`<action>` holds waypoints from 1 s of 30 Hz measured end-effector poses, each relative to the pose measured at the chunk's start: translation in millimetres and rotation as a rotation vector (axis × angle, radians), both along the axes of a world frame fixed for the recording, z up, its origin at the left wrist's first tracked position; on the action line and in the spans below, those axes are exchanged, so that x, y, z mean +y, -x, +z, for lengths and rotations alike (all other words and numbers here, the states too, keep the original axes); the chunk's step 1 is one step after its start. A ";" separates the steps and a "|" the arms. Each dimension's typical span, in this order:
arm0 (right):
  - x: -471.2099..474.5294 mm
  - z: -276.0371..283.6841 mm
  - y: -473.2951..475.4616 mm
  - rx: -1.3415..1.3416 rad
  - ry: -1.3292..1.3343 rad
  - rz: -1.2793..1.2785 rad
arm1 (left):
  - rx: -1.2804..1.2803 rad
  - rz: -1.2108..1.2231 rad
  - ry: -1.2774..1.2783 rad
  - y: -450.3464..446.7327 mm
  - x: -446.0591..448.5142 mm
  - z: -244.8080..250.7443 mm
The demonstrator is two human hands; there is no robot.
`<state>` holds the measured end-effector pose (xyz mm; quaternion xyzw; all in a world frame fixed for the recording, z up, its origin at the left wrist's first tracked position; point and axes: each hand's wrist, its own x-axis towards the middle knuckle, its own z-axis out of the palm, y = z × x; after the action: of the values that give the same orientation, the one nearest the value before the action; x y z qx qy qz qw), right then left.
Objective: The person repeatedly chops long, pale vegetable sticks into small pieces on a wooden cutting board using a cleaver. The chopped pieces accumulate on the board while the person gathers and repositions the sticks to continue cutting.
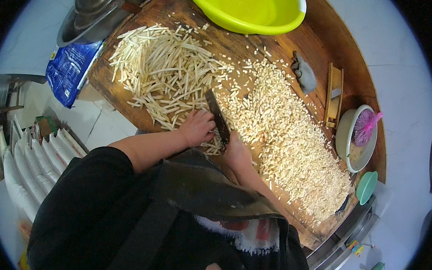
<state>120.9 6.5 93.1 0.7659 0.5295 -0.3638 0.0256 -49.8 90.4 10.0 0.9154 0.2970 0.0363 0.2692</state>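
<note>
My right hand (238, 151) grips the handle of a dark-bladed cleaver (217, 114), its blade pointing away from me over a wooden worktop (127, 100). Just left of the blade, my left hand (198, 128) is curled down over pale vegetable strips, with its fingertips close to the steel. Beyond that hand spreads a heap of long, pale vegetable strips (164, 65). A broad pile of small chopped pieces (293, 147) covers the board to the right of the cleaver.
A yellow-green plastic basin (242, 10) stands at the far edge. Along the right lie a grey cloth (304, 73), a wooden frame-like object (334, 96), a white bowl (355, 165) holding a pink plastic bag, and a green bowl (366, 188). Metal basins (93, 12) sit at upper left.
</note>
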 end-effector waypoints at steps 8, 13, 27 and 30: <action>-19.5 -10.9 3.1 -0.013 0.016 0.027 | -0.157 0.037 -0.003 7.6 -2.3 -3.8; -16.0 -13.7 1.5 -0.054 -0.182 0.045 | -0.238 0.005 0.009 7.2 -1.0 -5.6; -24.3 -16.6 -2.8 0.023 -0.132 0.006 | -0.079 -0.025 0.046 13.4 -7.6 3.6; -33.1 -15.2 -5.9 -0.018 -0.046 0.005 | 0.100 -0.098 0.007 14.3 -17.7 11.8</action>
<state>126.8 -26.6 78.0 0.7682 0.5392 -0.3449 0.0136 -64.0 72.7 21.8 0.9285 0.2652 -0.0238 0.2587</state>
